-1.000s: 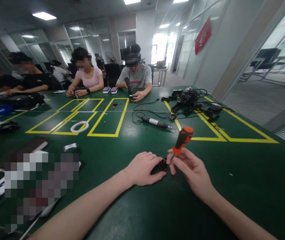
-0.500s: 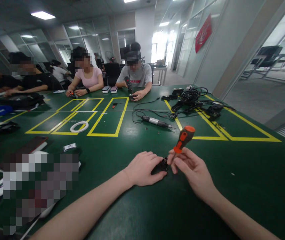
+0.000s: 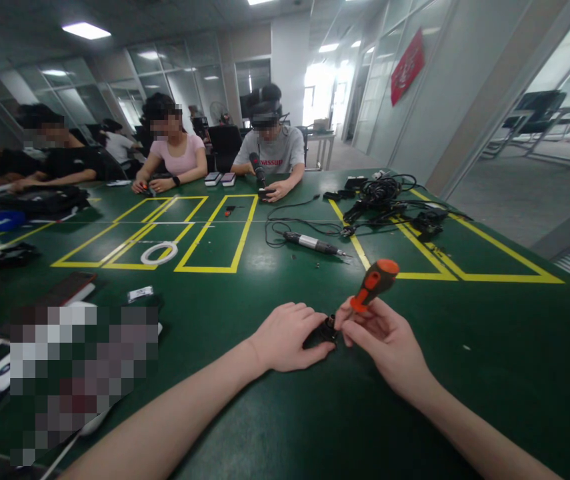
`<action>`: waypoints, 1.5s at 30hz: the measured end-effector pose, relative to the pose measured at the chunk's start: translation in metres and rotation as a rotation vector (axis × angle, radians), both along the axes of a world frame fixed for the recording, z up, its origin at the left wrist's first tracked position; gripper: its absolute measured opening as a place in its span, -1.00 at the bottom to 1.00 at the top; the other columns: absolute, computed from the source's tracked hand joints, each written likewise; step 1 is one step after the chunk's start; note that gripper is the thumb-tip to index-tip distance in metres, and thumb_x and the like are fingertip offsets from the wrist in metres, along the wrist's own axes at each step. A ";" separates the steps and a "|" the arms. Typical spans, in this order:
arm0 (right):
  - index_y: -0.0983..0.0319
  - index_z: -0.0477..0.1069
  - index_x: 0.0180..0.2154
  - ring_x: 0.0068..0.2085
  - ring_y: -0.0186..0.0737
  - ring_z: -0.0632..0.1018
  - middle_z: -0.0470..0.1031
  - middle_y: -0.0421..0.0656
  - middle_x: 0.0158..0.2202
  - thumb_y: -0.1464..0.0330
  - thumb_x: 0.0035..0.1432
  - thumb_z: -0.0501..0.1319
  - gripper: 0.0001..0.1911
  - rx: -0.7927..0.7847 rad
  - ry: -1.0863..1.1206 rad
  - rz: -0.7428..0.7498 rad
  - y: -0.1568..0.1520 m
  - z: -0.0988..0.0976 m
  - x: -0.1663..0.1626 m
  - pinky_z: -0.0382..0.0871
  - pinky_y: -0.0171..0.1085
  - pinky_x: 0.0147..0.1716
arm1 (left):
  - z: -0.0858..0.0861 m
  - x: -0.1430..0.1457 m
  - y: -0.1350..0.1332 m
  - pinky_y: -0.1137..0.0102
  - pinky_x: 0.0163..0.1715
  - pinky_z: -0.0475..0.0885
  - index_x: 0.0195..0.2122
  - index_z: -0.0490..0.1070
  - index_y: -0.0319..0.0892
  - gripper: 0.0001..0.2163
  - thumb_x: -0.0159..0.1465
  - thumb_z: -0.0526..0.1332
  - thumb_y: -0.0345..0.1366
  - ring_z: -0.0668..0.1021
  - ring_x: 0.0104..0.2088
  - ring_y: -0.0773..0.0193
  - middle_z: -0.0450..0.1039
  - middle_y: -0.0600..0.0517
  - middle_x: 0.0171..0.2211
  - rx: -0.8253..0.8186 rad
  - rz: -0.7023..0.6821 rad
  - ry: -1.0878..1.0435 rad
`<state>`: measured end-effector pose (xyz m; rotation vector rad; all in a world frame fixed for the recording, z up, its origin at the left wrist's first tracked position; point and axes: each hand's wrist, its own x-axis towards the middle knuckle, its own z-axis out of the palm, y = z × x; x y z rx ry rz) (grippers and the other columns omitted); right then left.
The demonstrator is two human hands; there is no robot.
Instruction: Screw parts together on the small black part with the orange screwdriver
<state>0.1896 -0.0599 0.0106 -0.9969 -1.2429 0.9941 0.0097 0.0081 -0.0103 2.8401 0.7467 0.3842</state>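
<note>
My left hand (image 3: 295,339) rests on the green table, its fingers and thumb closed around a small black part (image 3: 325,331) with a short round collar on top. Much of that part is hidden under the palm, so its kind cannot be made out. My right hand (image 3: 385,340) is closed on a screwdriver (image 3: 373,285) with an orange and dark grey handle. The handle leans up and to the right above the fingers. Right fingertips touch or nearly touch the black part's right side, and they hide the screwdriver's tip.
An electric screwdriver (image 3: 315,244) with a cord lies ahead. Tangled black cables (image 3: 382,197) sit behind it to the right. A white ring (image 3: 159,253) lies on yellow-taped table markings. Phones and other items are at left. A co-worker (image 3: 269,150) sits across, others farther left.
The screwdriver's handle has tipped farther to the right and slightly down, and my right fingers have shifted with it. My left hand and the black part stay in place.
</note>
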 end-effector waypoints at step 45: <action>0.18 0.46 -0.29 -0.58 -0.28 0.48 0.55 -0.16 -0.48 -0.02 0.15 0.39 -0.60 0.031 0.006 -0.043 -0.001 0.004 -0.002 0.46 -0.28 -0.54 | 0.001 -0.001 0.000 0.29 -0.20 0.41 -0.14 0.42 -0.17 -0.75 0.36 0.21 -0.07 0.57 -0.22 0.16 0.53 -0.01 -0.27 -0.009 -0.009 0.000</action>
